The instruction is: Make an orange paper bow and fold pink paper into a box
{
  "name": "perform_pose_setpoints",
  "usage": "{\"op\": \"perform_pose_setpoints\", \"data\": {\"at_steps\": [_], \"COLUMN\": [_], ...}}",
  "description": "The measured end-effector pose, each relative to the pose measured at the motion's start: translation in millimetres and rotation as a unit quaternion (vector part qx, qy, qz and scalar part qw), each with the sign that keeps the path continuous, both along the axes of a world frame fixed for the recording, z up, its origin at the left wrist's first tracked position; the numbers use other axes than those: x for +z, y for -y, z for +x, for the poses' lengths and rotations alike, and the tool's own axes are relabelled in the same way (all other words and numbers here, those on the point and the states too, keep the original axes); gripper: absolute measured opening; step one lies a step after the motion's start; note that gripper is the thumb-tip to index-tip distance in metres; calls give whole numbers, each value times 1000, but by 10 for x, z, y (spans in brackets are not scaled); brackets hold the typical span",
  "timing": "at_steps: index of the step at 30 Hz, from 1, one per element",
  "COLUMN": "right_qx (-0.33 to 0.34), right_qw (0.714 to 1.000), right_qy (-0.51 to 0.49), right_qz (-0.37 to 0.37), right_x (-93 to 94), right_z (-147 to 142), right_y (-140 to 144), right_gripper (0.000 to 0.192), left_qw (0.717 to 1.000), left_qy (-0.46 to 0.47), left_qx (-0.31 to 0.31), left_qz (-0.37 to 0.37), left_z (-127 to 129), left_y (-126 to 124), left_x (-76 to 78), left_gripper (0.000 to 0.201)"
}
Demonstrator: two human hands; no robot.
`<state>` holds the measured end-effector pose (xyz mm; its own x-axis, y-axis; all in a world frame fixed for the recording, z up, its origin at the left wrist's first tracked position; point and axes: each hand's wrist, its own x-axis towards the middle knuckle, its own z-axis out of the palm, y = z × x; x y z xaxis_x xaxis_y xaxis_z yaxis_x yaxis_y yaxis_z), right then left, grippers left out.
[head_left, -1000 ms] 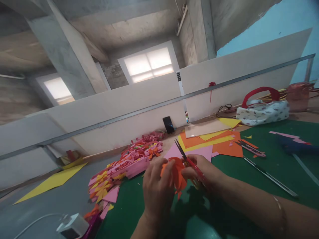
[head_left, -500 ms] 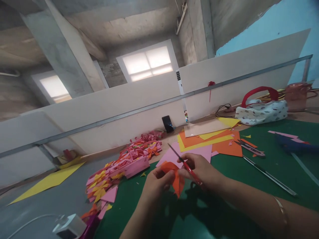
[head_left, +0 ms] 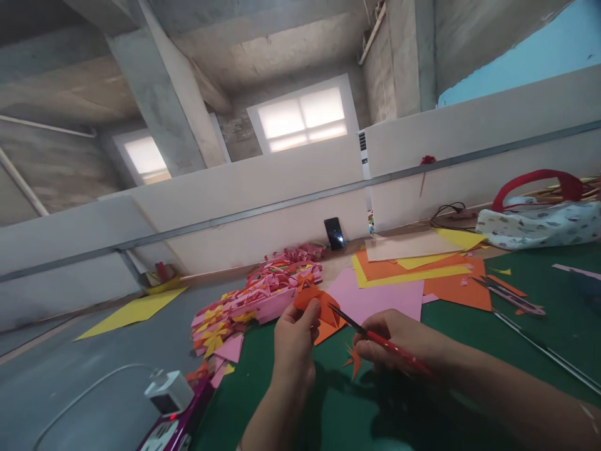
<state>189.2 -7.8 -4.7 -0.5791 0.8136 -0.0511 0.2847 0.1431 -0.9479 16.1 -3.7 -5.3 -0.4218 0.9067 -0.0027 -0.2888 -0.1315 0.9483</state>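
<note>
My left hand (head_left: 292, 343) pinches a folded piece of orange paper (head_left: 319, 308) and holds it up above the green mat (head_left: 469, 351). My right hand (head_left: 399, 346) grips red-handled scissors (head_left: 370, 335), their dark blades pointing left at the orange paper's lower edge. A small orange scrap (head_left: 354, 359) hangs just below my right fingers. Behind the hands lies a pink sheet (head_left: 380, 299).
A heap of pink, orange and yellow paper bows (head_left: 263, 291) lies at the left. Orange and yellow sheets (head_left: 422, 269), a phone (head_left: 333, 233), a patterned bag with red handle (head_left: 539, 219), a metal ruler (head_left: 544, 351) and a glue gun (head_left: 173, 401) surround the mat.
The view shifted right and things slid rightward in frame. My left hand lifted the orange paper higher and away from my right hand. The scissors tilted flatter, and a small orange scrap now shows below them.
</note>
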Motion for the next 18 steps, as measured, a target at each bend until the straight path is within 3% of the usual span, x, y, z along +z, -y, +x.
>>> {"op": "perform_pose_setpoints", "data": {"at_steps": [9,18], "right_qx": [-19,-56], "right_qw": [1000,998], "right_qy": [20,-30], "right_qz": [-2,-14], "right_x": [25,0], "right_z": [-13,-43], "right_y": [2,8], "right_gripper": [26,23], "left_qw": [1000,996], "left_qy": [-8,-35], "left_qx": [-4,-87], "left_qz": [11,11], "left_z": [24,103], "left_y": [21,56], "left_x": [-1,-16], "left_gripper": [32,32]}}
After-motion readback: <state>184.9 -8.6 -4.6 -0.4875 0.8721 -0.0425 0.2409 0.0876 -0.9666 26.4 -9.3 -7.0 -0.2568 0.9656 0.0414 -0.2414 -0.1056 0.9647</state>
